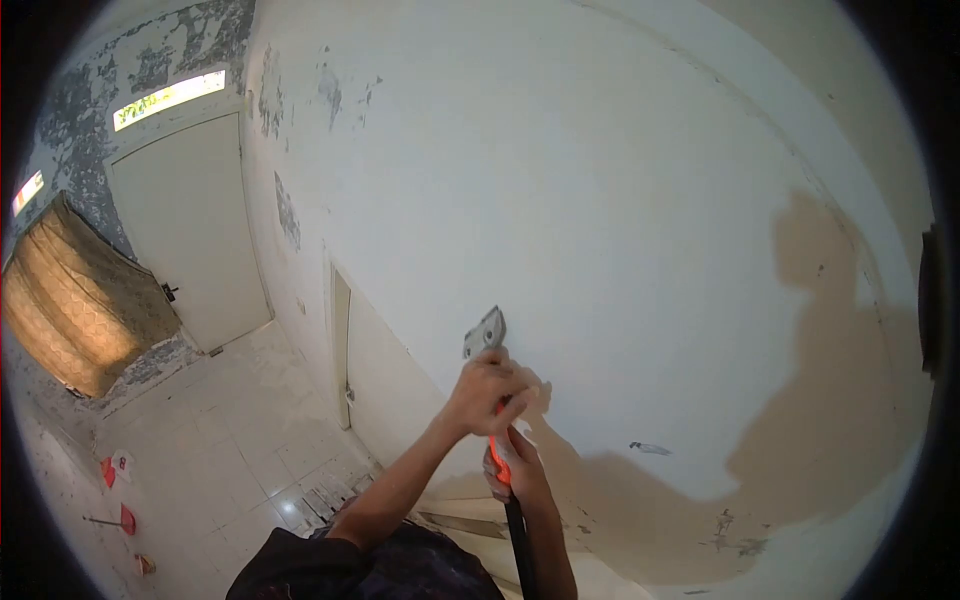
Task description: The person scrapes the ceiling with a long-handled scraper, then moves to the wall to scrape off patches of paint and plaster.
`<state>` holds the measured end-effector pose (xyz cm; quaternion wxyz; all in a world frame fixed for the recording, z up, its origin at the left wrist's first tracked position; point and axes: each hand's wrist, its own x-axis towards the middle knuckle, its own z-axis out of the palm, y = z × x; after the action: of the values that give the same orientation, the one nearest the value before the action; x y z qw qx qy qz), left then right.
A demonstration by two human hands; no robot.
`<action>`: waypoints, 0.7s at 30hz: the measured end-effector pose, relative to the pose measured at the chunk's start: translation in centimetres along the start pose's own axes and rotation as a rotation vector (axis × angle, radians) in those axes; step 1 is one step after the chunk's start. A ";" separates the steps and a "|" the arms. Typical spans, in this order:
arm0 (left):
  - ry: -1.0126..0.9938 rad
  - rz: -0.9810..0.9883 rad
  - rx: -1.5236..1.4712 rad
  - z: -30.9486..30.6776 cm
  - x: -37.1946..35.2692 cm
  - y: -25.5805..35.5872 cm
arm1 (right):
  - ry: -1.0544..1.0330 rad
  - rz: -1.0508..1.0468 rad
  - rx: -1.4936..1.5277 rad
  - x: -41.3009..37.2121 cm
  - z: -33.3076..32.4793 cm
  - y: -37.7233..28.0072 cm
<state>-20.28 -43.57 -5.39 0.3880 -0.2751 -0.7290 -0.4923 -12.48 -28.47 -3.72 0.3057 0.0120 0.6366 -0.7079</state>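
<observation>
A long-handled scraper (486, 333) is held up at the white wall (620, 200), with its grey metal head at or very near the surface. Its handle has an orange section and a black lower end. My left hand (484, 394) is closed around the upper part, just below the head. Lower down, my right hand (517, 470) wraps the orange section. Whether the blade edge touches the wall cannot be made out.
A doorway (345, 345) opens low in this wall. A closed door (185, 215) and a brown curtain (85, 300) are on the far left wall, where paint is peeling. A red dustpan (127, 519) lies on the tiled floor (215, 470). My shadow falls on the right.
</observation>
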 end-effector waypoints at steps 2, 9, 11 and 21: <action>-0.053 0.033 -0.020 1.8 -1.1 1.2 | 0.021 -0.023 -0.034 -2.1 -1.2 0.9; -0.159 0.088 -0.076 8.7 -4.2 7.7 | 0.181 0.002 -0.068 -10.0 -7.4 4.9; -0.207 0.079 -0.116 10.4 -4.6 9.6 | 0.197 -0.014 -0.056 -12.5 -8.2 5.2; -0.367 0.163 -0.240 14.3 -5.0 15.3 | 0.332 -0.101 0.017 -18.3 -12.2 8.6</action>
<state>-9.78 -24.77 -4.92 0.2522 -0.4621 -0.6990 -0.4841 1.74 -9.75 -6.25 0.1603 0.0996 0.6721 -0.7160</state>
